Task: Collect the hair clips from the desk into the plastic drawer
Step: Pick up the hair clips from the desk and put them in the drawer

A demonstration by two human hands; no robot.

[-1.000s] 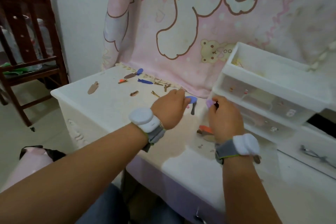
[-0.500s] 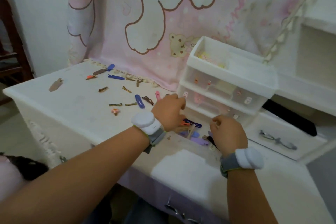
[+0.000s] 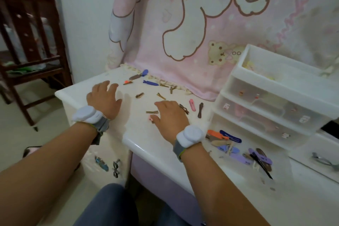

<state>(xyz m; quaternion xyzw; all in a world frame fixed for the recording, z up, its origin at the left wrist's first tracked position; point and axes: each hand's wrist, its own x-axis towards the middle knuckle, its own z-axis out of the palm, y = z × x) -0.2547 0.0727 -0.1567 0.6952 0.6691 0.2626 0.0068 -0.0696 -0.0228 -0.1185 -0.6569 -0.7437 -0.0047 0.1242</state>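
Observation:
Several hair clips lie scattered on the white desk (image 3: 143, 139). A blue clip (image 3: 150, 83), a pink clip (image 3: 192, 104) and a dark brown clip (image 3: 200, 109) lie toward the back. A pile of orange, blue and purple clips (image 3: 232, 145) sits in front of the clear plastic drawer unit (image 3: 271, 101). My left hand (image 3: 104, 97) lies flat near the desk's left edge, fingers spread, holding nothing. My right hand (image 3: 169, 115) rests palm down over a gold clip (image 3: 151, 111) and a small pink clip (image 3: 151, 118), fingers apart.
A pink cartoon blanket (image 3: 201, 24) hangs behind the desk. A dark wooden chair (image 3: 27, 57) stands at the left. Two small objects (image 3: 108, 166) lie on the floor below the desk edge. A white tray with a metal tool (image 3: 321, 159) sits at the right.
Both hands have moved left, away from the clip pile by the drawers, and now lie spread over the scattered clips. The camera view has swung left.

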